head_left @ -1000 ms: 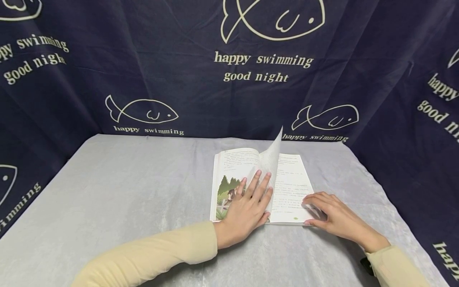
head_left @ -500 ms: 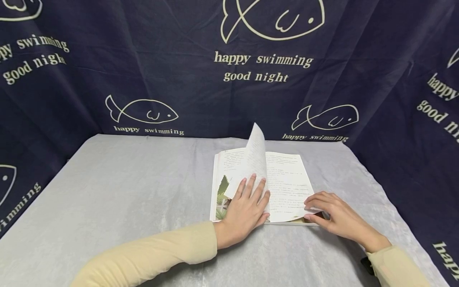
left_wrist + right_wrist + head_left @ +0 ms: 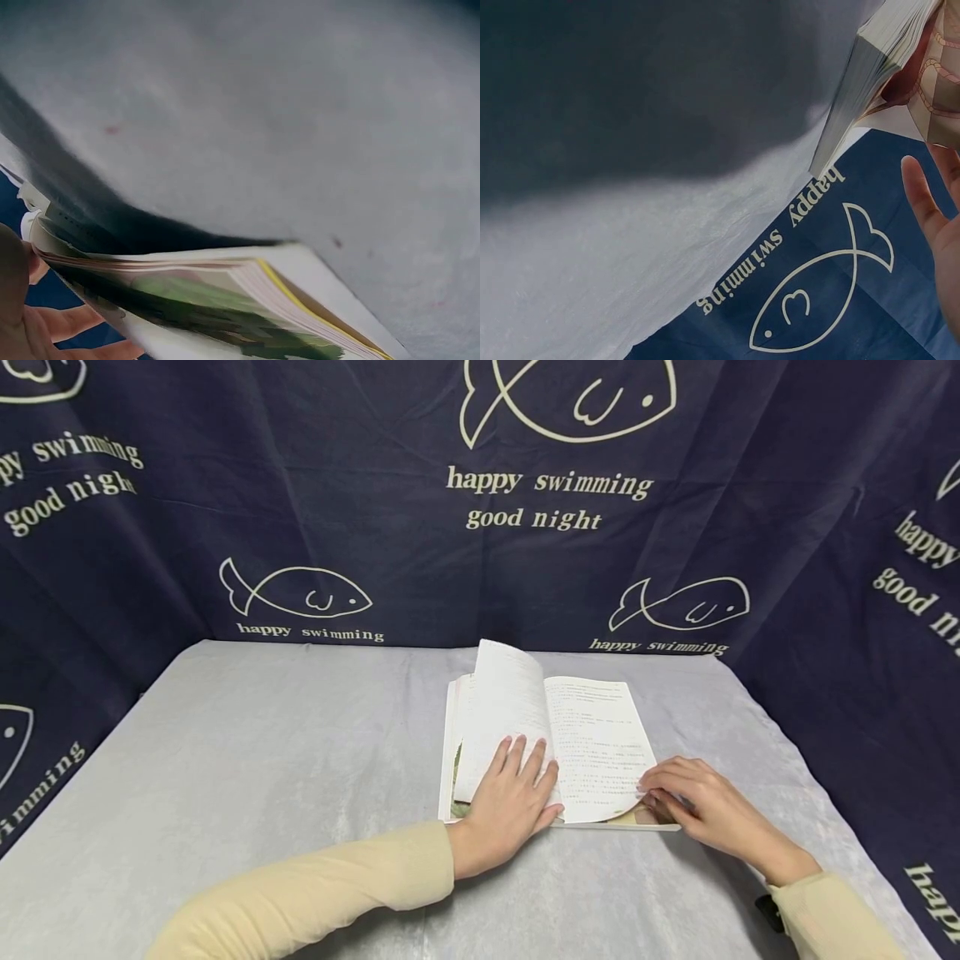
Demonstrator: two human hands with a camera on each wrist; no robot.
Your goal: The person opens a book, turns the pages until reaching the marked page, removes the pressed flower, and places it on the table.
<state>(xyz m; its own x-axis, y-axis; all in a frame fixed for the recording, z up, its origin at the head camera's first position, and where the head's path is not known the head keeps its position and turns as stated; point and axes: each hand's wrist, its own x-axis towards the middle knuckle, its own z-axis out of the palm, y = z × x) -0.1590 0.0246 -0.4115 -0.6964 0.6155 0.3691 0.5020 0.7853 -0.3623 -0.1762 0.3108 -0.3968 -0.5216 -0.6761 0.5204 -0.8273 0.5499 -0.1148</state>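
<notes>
An open book point(image 3: 596, 727) lies on the table, its pages printed with small text. My left hand point(image 3: 504, 806) rests on it near the spine, fingers spread and straight, over a turned leaf point(image 3: 506, 685) whose top still stands up on the left side. A green illustration point(image 3: 210, 300) shows under the leaf in the left wrist view. At the lower right corner, my right hand point(image 3: 701, 806) pinches the edge of the right-hand page, which curls up and bares a coloured picture beneath. The right wrist view shows the book's page block point(image 3: 862, 82) and my right thumb point(image 3: 922, 199).
A pale grey cloth covers the table point(image 3: 300, 752), reaching well to the left of the book. Dark blue curtains point(image 3: 420, 560) with white fish drawings and lettering hang behind and at both sides. A dark band point(image 3: 770, 912) shows at the right sleeve.
The standing leaf has swung from right to left and now lies mostly under my left hand. The right page's lower corner has lifted and curled at my right fingers.
</notes>
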